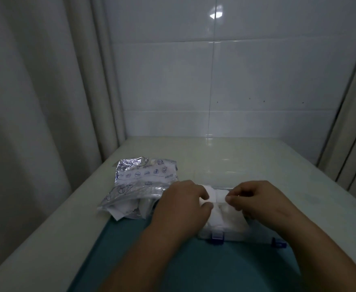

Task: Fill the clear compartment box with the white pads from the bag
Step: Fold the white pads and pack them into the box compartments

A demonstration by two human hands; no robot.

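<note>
The box (249,236) stood at the near centre of the counter (236,157), its near edge over a teal mat (194,267). Two blue latches (217,237) sat on that near edge. The pads (225,220) lay packed in the left part of the box. The left hand (181,205) was curled, thumb and fingers pinching the far end of the pads. The right hand (263,203) was likewise curled, fingertips (228,199) pinching the same white material from the right. The bag (143,186), crumpled and printed in blue, lay just left of the box, beside the left hand. A tiled wall (257,70) stood at the far side.
</note>
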